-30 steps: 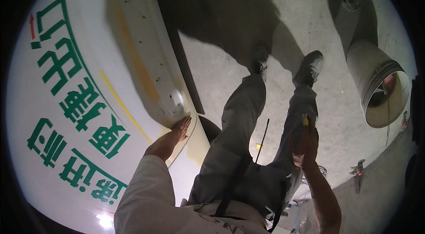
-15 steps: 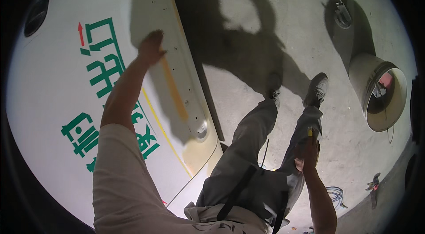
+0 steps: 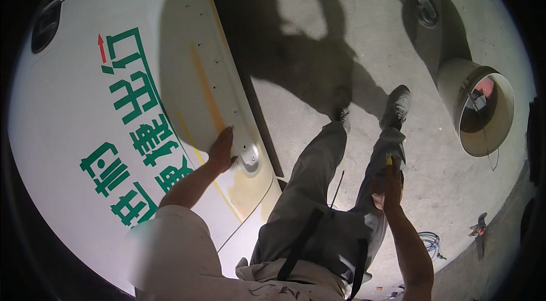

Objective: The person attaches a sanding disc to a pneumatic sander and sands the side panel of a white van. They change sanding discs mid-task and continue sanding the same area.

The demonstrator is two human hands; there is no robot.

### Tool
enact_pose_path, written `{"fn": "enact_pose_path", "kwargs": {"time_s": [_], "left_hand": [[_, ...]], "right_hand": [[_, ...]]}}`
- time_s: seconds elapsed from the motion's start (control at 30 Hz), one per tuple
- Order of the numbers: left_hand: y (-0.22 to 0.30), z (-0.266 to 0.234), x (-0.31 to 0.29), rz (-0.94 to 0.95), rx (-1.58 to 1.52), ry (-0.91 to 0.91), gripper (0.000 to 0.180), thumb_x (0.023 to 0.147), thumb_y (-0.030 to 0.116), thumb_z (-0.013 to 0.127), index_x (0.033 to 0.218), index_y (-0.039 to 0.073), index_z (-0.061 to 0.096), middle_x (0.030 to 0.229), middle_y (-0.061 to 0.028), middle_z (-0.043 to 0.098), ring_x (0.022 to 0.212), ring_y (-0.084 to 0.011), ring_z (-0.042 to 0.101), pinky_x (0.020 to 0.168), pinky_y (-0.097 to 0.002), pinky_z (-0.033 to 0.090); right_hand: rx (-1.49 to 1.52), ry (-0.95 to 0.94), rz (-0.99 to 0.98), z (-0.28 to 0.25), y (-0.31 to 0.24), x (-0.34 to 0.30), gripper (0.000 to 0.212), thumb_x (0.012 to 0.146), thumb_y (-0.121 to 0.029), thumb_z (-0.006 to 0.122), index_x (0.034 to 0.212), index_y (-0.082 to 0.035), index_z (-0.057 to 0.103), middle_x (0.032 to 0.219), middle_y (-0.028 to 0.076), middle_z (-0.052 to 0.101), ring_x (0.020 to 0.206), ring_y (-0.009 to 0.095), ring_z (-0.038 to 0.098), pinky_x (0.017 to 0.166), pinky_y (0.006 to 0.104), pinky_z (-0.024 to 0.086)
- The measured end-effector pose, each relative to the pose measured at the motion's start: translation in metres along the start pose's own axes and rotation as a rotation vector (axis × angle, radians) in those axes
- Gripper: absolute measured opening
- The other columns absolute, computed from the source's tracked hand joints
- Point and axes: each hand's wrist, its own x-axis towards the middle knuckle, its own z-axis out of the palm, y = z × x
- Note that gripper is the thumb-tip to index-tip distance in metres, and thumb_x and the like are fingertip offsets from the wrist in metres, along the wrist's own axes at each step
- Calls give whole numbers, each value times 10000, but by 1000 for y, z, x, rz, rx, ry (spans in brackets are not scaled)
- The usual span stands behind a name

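My left hand [image 3: 220, 150] lies flat with its fingers stretched out on the lower edge of a white vehicle door panel [image 3: 187, 33]. It touches the near end of a long orange-yellow streak [image 3: 206, 87]. A row of small holes runs along the panel beside it, and an oval recess [image 3: 248, 160] sits just right of the hand. My right hand [image 3: 388, 188] is closed beside my right leg, around a small object with a yellow end [image 3: 389, 160]; most of that object is hidden by the hand, so its kind does not show.
Green lettering and a red arrow [image 3: 102, 49] mark the white panel. On the concrete floor [image 3: 364, 28] to the right lie a wide round bucket [image 3: 462, 93] on its side, a metal tool [image 3: 425, 9], a coiled hose [image 3: 430, 244] and a red-and-dark tool [image 3: 478, 230].
My left hand has slid along the panel toward me, from the far end of the streak to its near end. The right hand stays by my leg, still closed.
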Motion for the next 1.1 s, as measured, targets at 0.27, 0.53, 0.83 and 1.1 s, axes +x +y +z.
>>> {"fn": "enact_pose_path", "kwargs": {"time_s": [0.27, 0.53, 0.83, 1.1], "left_hand": [[62, 45, -39, -19, 216, -433, 949, 1000, 615, 475, 1607, -81, 259, 1713, -228, 213, 1602, -331, 172, 1317, -409, 95], [144, -33, -118, 333, -35, -77, 450, 978, 475, 582, 967, 70, 776, 961, -186, 766, 933, -395, 728, 847, -547, 571], [221, -224, -18, 574, -252, 181, 437, 1012, 375, 550, 786, 60, 751, 870, -186, 753, 807, -429, 699, 755, -553, 567], [296, -308, -55, 707, 25, 427, 621, 811, 262, 805, 1374, 49, 654, 1301, -178, 709, 1222, -353, 660, 1068, -442, 504]], "right_hand": [[-64, -28, 31, -3, 46, 2, 934, 813, -375, 790, 1581, -58, 363, 1612, 164, 405, 1413, 382, 467, 1143, 523, 391], [-20, -94, 25, -105, 36, -29, 722, 888, -329, 722, 1513, -83, 456, 1520, 204, 489, 1312, 400, 572, 1056, 500, 500], [383, 763, 493, -277, 158, -265, 340, 921, -345, 648, 1053, -43, 734, 988, 249, 739, 975, 451, 692, 846, 541, 549], [527, 622, 813, -43, 200, -494, 584, 827, -179, 693, 1401, -143, 591, 1160, 170, 747, 1051, 405, 699, 884, 492, 573]]}}
